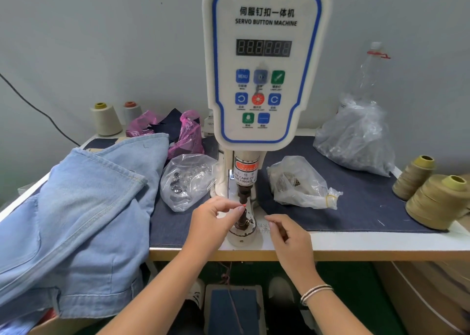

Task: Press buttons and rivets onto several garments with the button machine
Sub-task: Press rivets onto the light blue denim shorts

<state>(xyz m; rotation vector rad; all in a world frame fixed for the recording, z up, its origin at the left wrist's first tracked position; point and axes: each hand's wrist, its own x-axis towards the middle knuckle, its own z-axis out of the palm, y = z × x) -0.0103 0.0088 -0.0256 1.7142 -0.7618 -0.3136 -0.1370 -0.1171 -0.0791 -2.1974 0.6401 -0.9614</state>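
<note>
One head-worn camera looks forward and down from close above the hands [244, 222], facing the button machine [263, 62] just beyond them.

My left hand [213, 220] sits tight against the button machine [264, 65], fingertips at its punch post [244, 207], little room there. Just left of it a clear bag of fittings [187, 181] crowds the mat [356, 200], and beyond that the heap of denim garments [84, 207] blocks the whole left side, spilling over the near edge. My right hand [287, 235] hovers over the white table strip [381, 240], open ground along that near edge. Farther right, another clear bag [300, 184] lies near the post; bare mat runs between it and the thread cones [432, 195] at the right edge. The big bag [356, 139] fills the far right corner.
</note>
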